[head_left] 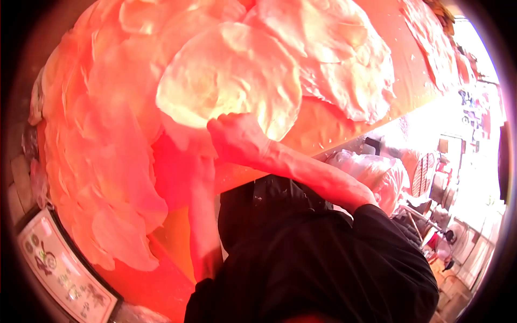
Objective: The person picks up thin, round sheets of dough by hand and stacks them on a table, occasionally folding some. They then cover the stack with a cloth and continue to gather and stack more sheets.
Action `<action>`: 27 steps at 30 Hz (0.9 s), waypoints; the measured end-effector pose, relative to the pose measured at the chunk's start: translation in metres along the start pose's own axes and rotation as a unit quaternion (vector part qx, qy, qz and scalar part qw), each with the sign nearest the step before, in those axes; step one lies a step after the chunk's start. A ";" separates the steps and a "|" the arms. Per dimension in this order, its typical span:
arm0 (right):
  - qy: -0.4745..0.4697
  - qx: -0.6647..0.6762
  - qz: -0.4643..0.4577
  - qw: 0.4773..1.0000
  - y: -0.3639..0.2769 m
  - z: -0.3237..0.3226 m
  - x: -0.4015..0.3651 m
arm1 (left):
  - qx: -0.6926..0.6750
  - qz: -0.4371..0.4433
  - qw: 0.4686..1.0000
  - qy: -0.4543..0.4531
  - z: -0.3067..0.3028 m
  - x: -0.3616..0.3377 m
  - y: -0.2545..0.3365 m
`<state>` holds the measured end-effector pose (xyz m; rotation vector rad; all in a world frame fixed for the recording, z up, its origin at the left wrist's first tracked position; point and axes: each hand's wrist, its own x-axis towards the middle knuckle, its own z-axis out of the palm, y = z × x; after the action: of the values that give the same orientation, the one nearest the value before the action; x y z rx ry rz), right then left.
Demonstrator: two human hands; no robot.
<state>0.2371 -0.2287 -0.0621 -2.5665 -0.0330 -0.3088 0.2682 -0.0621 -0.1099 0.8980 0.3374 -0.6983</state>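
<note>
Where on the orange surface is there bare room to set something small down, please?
The orange surface shows bare between the round sheet and the near edge, between the right pile and far-right sheets, and below the left pile. It is crowded with overlapping sheets elsewhere, and the right hand is at the round sheet.

From here the left hand (188,139) blurs by the round sheet (231,72) at twelve o'clock; I can't read the panel (69,272) at eight.

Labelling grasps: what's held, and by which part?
Round sheet, seemingly by its near edge, in the right hand. Left hand: can't tell, too blurred.
</note>
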 end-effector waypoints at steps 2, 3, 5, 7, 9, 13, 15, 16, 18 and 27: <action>0.023 -0.026 0.093 0.995 0.006 -0.050 0.019 | 0.015 0.007 0.999 0.039 -0.019 -0.007 0.012; 0.156 0.105 0.040 0.981 0.033 -0.073 0.024 | 0.020 0.011 0.998 0.060 -0.029 -0.010 0.019; 0.119 0.465 0.202 0.854 0.064 -0.137 0.028 | 0.026 0.015 0.995 0.091 -0.046 -0.015 0.030; 0.177 0.406 0.230 0.867 0.105 -0.184 0.017 | 0.030 0.018 0.993 0.113 -0.058 -0.019 0.038; 0.229 0.303 0.286 0.880 0.148 -0.217 -0.006 | 0.027 0.016 0.992 0.125 -0.065 -0.021 0.043; 0.315 0.161 0.391 0.849 0.264 -0.234 -0.079 | 0.025 0.041 0.992 0.117 -0.058 -0.023 0.046; 0.251 -0.171 0.488 0.818 0.257 -0.233 -0.087 | 0.032 0.079 0.991 0.100 -0.043 -0.025 0.049; 0.265 -0.322 0.412 0.810 0.254 -0.221 -0.086 | 0.074 0.103 0.988 0.085 -0.027 -0.029 0.052; 0.333 -0.273 0.261 0.864 0.207 -0.196 -0.068 | 0.026 0.055 0.997 0.045 -0.011 -0.032 0.064; 0.010 0.348 0.106 0.931 0.027 -0.105 0.045 | 0.153 0.157 0.959 -0.181 0.119 0.002 0.049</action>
<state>0.2607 -0.3089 0.0204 -1.8394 0.1206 -0.1931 0.3007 -0.1379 -0.0115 1.0641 -0.2455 -0.6122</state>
